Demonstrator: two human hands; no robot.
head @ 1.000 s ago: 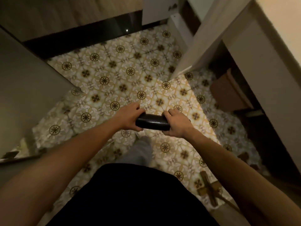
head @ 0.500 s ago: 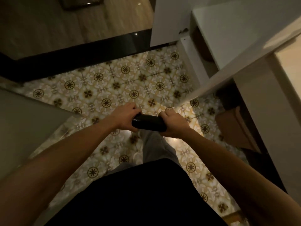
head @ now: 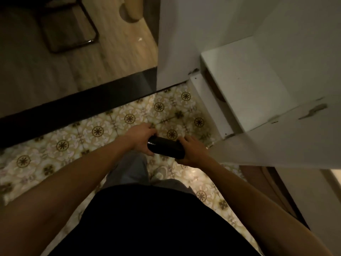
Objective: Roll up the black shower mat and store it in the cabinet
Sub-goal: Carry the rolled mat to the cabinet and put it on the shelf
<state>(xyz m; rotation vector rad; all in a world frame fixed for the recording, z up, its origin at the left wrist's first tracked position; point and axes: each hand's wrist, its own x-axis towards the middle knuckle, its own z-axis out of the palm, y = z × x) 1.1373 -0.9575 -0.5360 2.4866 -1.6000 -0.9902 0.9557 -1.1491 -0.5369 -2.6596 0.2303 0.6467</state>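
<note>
The black shower mat (head: 166, 149), rolled into a tight glossy cylinder, sits crosswise in front of the person's body, carried in the air above the floor. The left hand (head: 140, 139) is wrapped round its left end, fingers curled over the top and thumb underneath; the right hand (head: 191, 151) clamps the right end the same way, so both hands are closed on the roll with only its dark middle showing between them. The roll tilts slightly, its right end lower in the view.

Below it lies the cream ceramic floor tile with brown floral medallions (head: 97, 131), and a grey trouser leg (head: 132, 170) shows just under the hands, with a black shirt (head: 147, 222) filling the bottom of the view.

To the right, very near the right hand, stands the white painted cabinet (head: 245, 84), its paint chipped in places. A white cabinet door (head: 287, 143) swings out towards the person, its lower corner just beside the right wrist. Whether the dim gap below the door leads inside the cabinet, I cannot tell.

Beyond the tiles runs a black threshold strip (head: 77, 106), then pale wood-plank flooring (head: 114, 43) with a dark-framed rectangular object (head: 70, 34) on it, blurred.
</note>
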